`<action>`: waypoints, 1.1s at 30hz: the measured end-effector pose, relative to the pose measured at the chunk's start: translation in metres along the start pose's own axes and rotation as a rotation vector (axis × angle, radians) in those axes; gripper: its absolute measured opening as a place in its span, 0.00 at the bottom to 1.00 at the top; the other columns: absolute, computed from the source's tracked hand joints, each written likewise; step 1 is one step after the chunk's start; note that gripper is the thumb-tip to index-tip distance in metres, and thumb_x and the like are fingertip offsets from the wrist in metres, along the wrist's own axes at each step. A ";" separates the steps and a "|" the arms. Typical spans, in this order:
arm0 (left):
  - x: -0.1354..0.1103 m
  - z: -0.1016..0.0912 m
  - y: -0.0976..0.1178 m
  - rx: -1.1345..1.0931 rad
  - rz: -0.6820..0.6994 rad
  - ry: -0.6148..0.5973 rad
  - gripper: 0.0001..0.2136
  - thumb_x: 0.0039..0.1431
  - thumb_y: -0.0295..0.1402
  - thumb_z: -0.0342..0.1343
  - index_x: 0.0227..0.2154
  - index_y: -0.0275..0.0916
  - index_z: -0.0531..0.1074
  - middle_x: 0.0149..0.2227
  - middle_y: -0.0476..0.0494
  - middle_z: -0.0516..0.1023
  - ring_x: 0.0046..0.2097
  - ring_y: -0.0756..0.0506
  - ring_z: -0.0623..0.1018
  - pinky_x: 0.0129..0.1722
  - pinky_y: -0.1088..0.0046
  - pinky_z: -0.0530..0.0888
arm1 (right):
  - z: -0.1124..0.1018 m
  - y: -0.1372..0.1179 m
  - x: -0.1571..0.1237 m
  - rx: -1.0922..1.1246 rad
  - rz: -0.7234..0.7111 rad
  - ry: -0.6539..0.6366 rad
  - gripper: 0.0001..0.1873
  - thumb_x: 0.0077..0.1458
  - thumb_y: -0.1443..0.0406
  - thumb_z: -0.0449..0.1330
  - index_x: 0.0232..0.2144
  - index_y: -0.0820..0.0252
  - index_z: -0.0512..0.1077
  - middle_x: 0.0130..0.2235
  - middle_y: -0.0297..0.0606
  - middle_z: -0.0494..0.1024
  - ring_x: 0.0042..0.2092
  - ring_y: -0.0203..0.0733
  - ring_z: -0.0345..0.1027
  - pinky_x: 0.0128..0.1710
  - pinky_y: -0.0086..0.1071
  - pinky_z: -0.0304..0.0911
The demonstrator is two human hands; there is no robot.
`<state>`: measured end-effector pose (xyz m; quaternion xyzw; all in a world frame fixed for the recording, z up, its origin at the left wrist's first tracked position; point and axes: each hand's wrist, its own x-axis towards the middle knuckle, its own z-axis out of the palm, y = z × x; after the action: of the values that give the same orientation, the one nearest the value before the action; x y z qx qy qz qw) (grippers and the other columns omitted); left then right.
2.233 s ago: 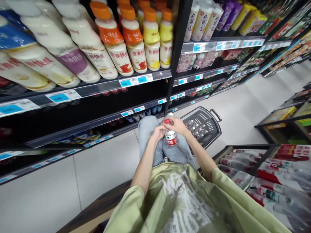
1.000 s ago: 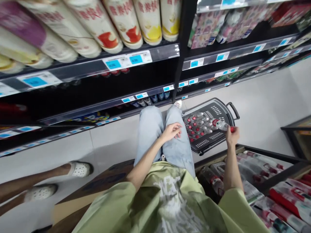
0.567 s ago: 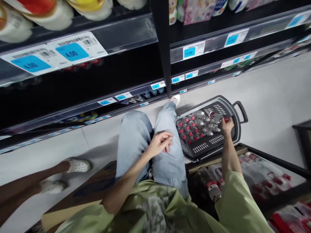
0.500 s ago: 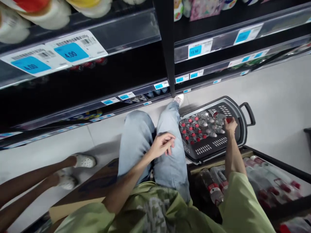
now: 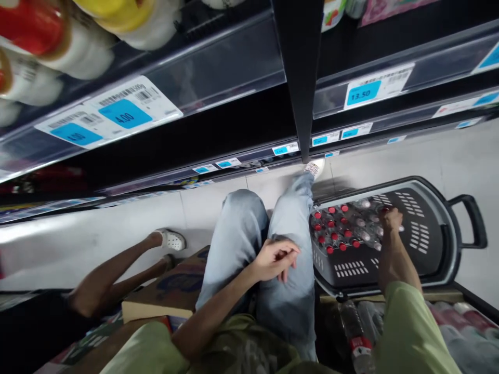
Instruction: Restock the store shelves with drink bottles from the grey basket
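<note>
My left hand [image 5: 276, 258] rests over my thigh in the jeans [image 5: 286, 296], fingers loosely bent and apart, with nothing in them. Reaching out to the right, my right hand [image 5: 391, 220] is closed on a small clear plastic bottle, mostly hidden under the fingers. It is inside a grey and black basket [image 5: 429, 254] with slotted holes. Several bottles with red caps [image 5: 343, 234] stand in rows at the basket's left end. Beside them, nearer my right hand, are several clear bottles with pale tops [image 5: 365, 237].
Dark shelves with price labels [image 5: 128, 111] run along the front. At lower right, a bin holds larger bottles with red labels [image 5: 360, 343]. Cardboard boxes [image 5: 167, 291] lie to my left. Behind them are another person's legs [image 5: 113, 275] in white clogs [image 5: 171, 240].
The camera view has shifted. My right hand has moved the bottle leftward and down among the other bottles in the basket. My left hand stays over the thigh.
</note>
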<state>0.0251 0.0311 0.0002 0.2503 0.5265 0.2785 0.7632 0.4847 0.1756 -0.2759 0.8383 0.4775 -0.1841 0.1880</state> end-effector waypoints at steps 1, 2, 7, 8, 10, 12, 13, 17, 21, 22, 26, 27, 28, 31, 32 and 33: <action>0.000 0.001 0.000 -0.004 -0.001 0.002 0.25 0.71 0.57 0.61 0.43 0.35 0.77 0.27 0.46 0.81 0.17 0.49 0.79 0.14 0.81 0.71 | -0.001 -0.001 0.001 0.020 0.082 -0.048 0.19 0.56 0.65 0.66 0.47 0.72 0.86 0.37 0.65 0.83 0.43 0.66 0.83 0.43 0.48 0.77; -0.001 0.001 0.000 -0.006 -0.001 0.003 0.25 0.71 0.57 0.61 0.43 0.35 0.77 0.27 0.46 0.81 0.17 0.50 0.79 0.13 0.82 0.70 | -0.002 -0.003 0.001 0.041 0.161 -0.091 0.21 0.56 0.65 0.67 0.49 0.71 0.85 0.40 0.68 0.84 0.47 0.68 0.83 0.45 0.49 0.77; -0.001 0.003 -0.001 -0.013 -0.012 0.007 0.27 0.69 0.60 0.61 0.43 0.35 0.77 0.27 0.45 0.81 0.17 0.50 0.78 0.13 0.81 0.69 | -0.012 -0.010 0.005 0.099 0.296 -0.175 0.19 0.56 0.67 0.69 0.49 0.70 0.85 0.46 0.75 0.82 0.53 0.72 0.82 0.46 0.52 0.76; -0.001 0.003 -0.001 -0.009 -0.018 0.007 0.27 0.69 0.60 0.61 0.43 0.35 0.77 0.27 0.45 0.81 0.17 0.50 0.78 0.13 0.81 0.69 | -0.013 -0.011 0.005 0.122 0.312 -0.180 0.17 0.57 0.68 0.69 0.48 0.71 0.85 0.45 0.77 0.82 0.53 0.73 0.82 0.46 0.52 0.75; 0.000 0.003 0.000 0.002 -0.027 -0.001 0.28 0.69 0.61 0.61 0.43 0.35 0.77 0.27 0.46 0.81 0.17 0.50 0.78 0.13 0.81 0.70 | -0.015 -0.014 0.005 0.168 0.327 -0.177 0.14 0.58 0.69 0.69 0.45 0.74 0.85 0.45 0.81 0.80 0.56 0.74 0.80 0.48 0.53 0.73; 0.000 0.003 -0.001 0.010 -0.022 -0.005 0.28 0.69 0.61 0.61 0.43 0.35 0.76 0.27 0.46 0.81 0.17 0.50 0.78 0.14 0.80 0.70 | -0.020 -0.018 0.000 0.198 0.300 -0.158 0.13 0.59 0.68 0.70 0.45 0.73 0.85 0.46 0.82 0.80 0.58 0.73 0.79 0.51 0.53 0.72; 0.001 0.003 -0.001 0.010 -0.015 -0.004 0.28 0.69 0.61 0.61 0.43 0.35 0.76 0.27 0.46 0.80 0.17 0.50 0.78 0.14 0.80 0.70 | -0.024 -0.019 -0.003 0.213 0.280 -0.142 0.13 0.59 0.67 0.70 0.45 0.72 0.85 0.47 0.81 0.80 0.58 0.73 0.79 0.51 0.53 0.72; 0.004 0.003 -0.004 -0.008 0.012 0.017 0.27 0.67 0.60 0.63 0.43 0.36 0.75 0.28 0.47 0.80 0.17 0.50 0.77 0.14 0.79 0.70 | -0.055 -0.033 -0.029 0.357 0.139 0.025 0.19 0.58 0.62 0.67 0.48 0.69 0.84 0.47 0.69 0.83 0.56 0.71 0.79 0.56 0.56 0.71; 0.009 0.001 -0.004 -0.001 0.061 0.005 0.25 0.67 0.58 0.65 0.43 0.36 0.74 0.28 0.48 0.80 0.17 0.50 0.77 0.14 0.79 0.70 | -0.098 -0.075 -0.087 0.667 -0.086 0.231 0.23 0.60 0.55 0.60 0.43 0.70 0.84 0.41 0.60 0.86 0.47 0.64 0.81 0.56 0.55 0.73; 0.010 0.000 -0.004 -0.015 0.074 -0.004 0.25 0.66 0.57 0.65 0.43 0.37 0.73 0.29 0.49 0.80 0.17 0.50 0.77 0.14 0.79 0.70 | -0.107 -0.092 -0.110 0.747 -0.153 0.242 0.23 0.60 0.53 0.59 0.41 0.68 0.84 0.40 0.59 0.86 0.45 0.61 0.81 0.54 0.52 0.74; 0.022 -0.002 -0.014 -0.139 0.111 0.026 0.26 0.61 0.58 0.66 0.43 0.40 0.70 0.25 0.52 0.79 0.16 0.48 0.77 0.13 0.78 0.67 | -0.127 -0.184 -0.232 0.955 -0.549 0.130 0.22 0.66 0.53 0.55 0.42 0.62 0.82 0.49 0.54 0.87 0.50 0.54 0.81 0.55 0.45 0.74; 0.025 -0.002 -0.017 -0.171 0.123 0.091 0.25 0.61 0.58 0.65 0.43 0.41 0.68 0.23 0.54 0.77 0.15 0.48 0.74 0.12 0.78 0.65 | -0.128 -0.207 -0.264 0.917 -0.641 0.076 0.21 0.67 0.56 0.54 0.46 0.62 0.82 0.53 0.54 0.86 0.54 0.54 0.80 0.58 0.46 0.73; 0.029 -0.002 -0.020 -0.199 0.136 0.181 0.24 0.62 0.58 0.63 0.41 0.41 0.68 0.20 0.57 0.74 0.13 0.49 0.71 0.12 0.78 0.62 | -0.129 -0.228 -0.294 0.841 -0.712 0.036 0.21 0.67 0.59 0.55 0.51 0.63 0.81 0.56 0.53 0.85 0.59 0.55 0.77 0.62 0.49 0.70; 0.032 -0.001 -0.025 -0.240 0.180 0.448 0.18 0.71 0.53 0.52 0.38 0.42 0.66 0.14 0.61 0.62 0.12 0.53 0.60 0.13 0.78 0.55 | -0.132 -0.266 -0.355 0.477 -0.761 0.010 0.20 0.69 0.61 0.56 0.56 0.59 0.81 0.70 0.50 0.75 0.77 0.67 0.53 0.73 0.66 0.51; 0.031 -0.001 -0.025 -0.235 0.191 0.487 0.15 0.72 0.49 0.51 0.38 0.42 0.66 0.14 0.61 0.61 0.12 0.54 0.59 0.14 0.77 0.54 | -0.134 -0.271 -0.363 0.399 -0.748 -0.018 0.20 0.71 0.61 0.56 0.57 0.58 0.81 0.72 0.48 0.73 0.78 0.67 0.48 0.74 0.68 0.49; 0.029 -0.002 -0.024 -0.210 0.194 0.488 0.12 0.73 0.45 0.51 0.38 0.42 0.66 0.15 0.61 0.62 0.12 0.54 0.58 0.15 0.77 0.53 | -0.136 -0.272 -0.366 0.346 -0.731 -0.040 0.21 0.72 0.61 0.55 0.58 0.58 0.81 0.72 0.48 0.72 0.79 0.67 0.46 0.73 0.68 0.49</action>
<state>0.0354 0.0340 -0.0357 0.1446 0.6368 0.4552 0.6053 0.0912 0.1036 -0.0179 0.6286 0.7025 -0.3328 -0.0244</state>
